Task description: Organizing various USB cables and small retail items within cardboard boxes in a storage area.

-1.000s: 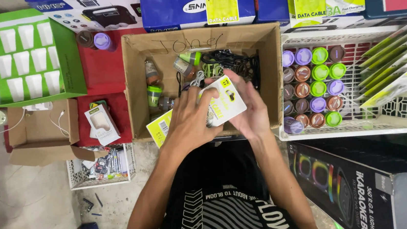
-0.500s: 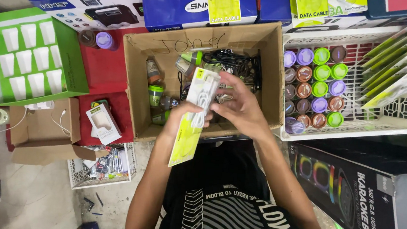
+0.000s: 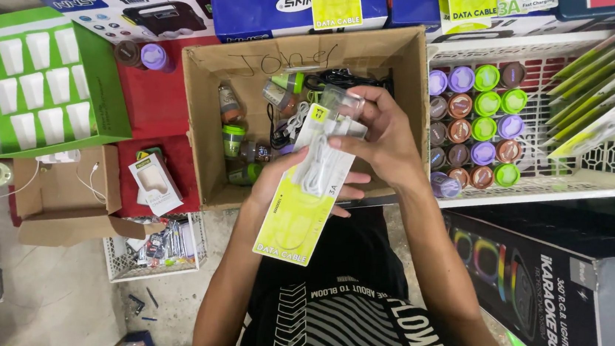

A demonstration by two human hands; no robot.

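Vantage: a single head-worn camera, looking steeply down past the wearer's chest.
Facing: forward over an open cardboard box point(image 3: 305, 113) on the floor.
Nearness: close, at arm's length.
Shared ground: none; one view only.

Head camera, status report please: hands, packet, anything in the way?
Both hands, left hand and right hand, grip cable packet. Held above cardboard box. Nothing blocking.
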